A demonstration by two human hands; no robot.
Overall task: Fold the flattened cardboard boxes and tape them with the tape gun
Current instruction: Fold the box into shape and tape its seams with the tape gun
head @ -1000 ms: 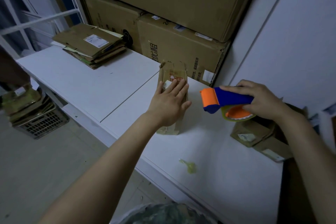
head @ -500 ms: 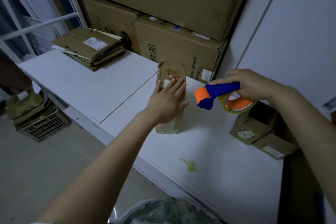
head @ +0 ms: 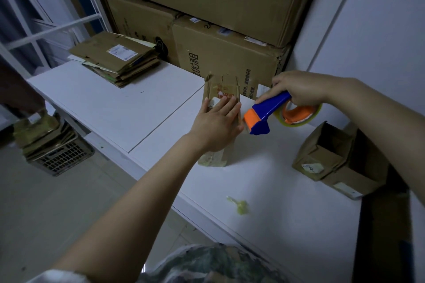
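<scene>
On the white table (head: 138, 110), near its middle, I have the left hand (head: 218, 126) pressed flat, fingers straight, on the small cardboard box (head: 227, 154), which lies lengthwise away from me with its far flaps standing up. My right hand (head: 303, 89) grips the handle of the tape gun (head: 269, 112); its orange nose hangs just beside the box's right edge, close to my left fingertips. To tape well, I should pin the seam shut, land the nose squarely, then draw along in one steady pull, moving the left hand clear.
</scene>
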